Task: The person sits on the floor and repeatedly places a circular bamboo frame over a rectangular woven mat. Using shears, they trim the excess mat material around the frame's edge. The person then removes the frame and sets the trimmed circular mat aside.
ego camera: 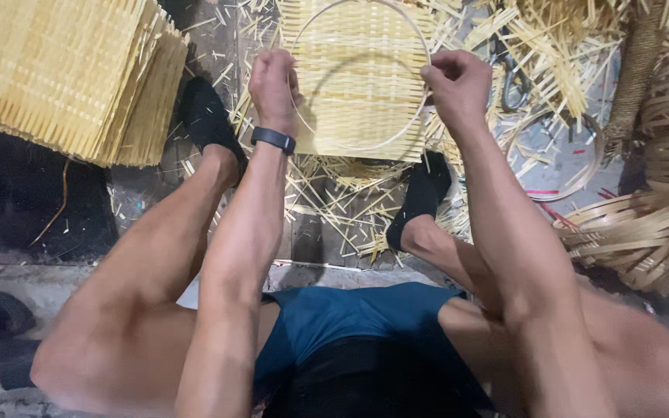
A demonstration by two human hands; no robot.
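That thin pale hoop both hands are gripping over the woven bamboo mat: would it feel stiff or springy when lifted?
The thin pale bamboo hoop is probably springy: a slim strip bent into a ring. Likely light, since the left hand and right hand pinch it with fingers only. The square woven bamboo mat behind it looks thin and flexible.

Grey concrete floor (218, 46) littered with bamboo offcuts (334, 205); stacked woven mats (63, 70) upper left; coiled bamboo strips (660, 224) at right; a dark patch (17, 193) at left.

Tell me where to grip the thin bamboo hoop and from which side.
Grip the hoop at its left and right edges, one from each side, as the left hand and right hand do: it is thin, round, and held over the woven mat.
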